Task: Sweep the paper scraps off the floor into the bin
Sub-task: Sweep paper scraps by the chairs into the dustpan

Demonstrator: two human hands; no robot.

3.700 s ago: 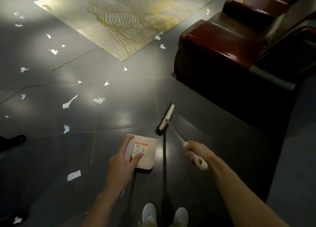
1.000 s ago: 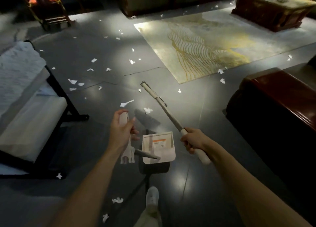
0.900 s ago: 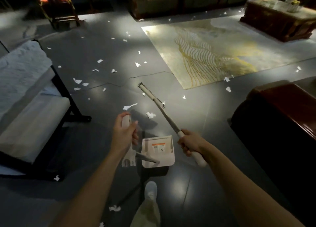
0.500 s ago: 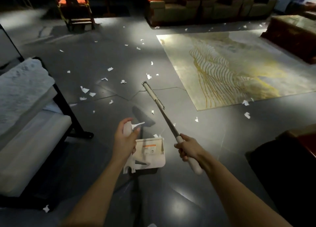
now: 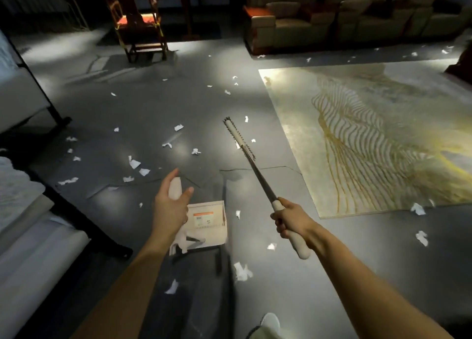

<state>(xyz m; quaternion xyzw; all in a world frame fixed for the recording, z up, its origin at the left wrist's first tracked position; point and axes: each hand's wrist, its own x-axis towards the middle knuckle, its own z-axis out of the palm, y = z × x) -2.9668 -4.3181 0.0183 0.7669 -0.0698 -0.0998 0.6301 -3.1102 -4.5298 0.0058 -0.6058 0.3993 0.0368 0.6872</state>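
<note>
White torn paper scraps (image 5: 134,163) lie strewn across the dark glossy floor (image 5: 293,287), no bin in sight, so the left hand (image 5: 171,208) grips the cream-handled white plastic dustpan (image 5: 209,223) low while the right hand (image 5: 291,221) clenches the long metal-shafted broom (image 5: 238,139), angled forward, seemingly ready to sweep.

Dustpan (image 5: 213,234) label too small to read; left grip (image 5: 169,211) hides handle middle; shoe (image 5: 269,322) cut by bottom edge.
</note>
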